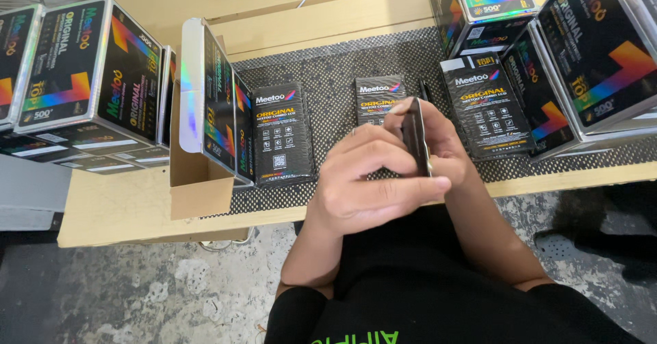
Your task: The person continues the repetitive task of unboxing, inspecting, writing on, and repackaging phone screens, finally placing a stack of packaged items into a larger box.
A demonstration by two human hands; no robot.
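The thin black panel [415, 137], seen edge-on and standing nearly upright at the centre of the frame, is pinched between both hands: the left hand [363, 180] curls its fingers and thumb closed around its near side, and the right hand [445, 146] closes on it from behind. It hovers over the front edge of the dark mesh mat [328, 77], between a flat black box [282, 133] at centre left and another [487, 108] at right. Stacked cartons [75, 77] crowd the upper left, leaving open mat only mid-frame.
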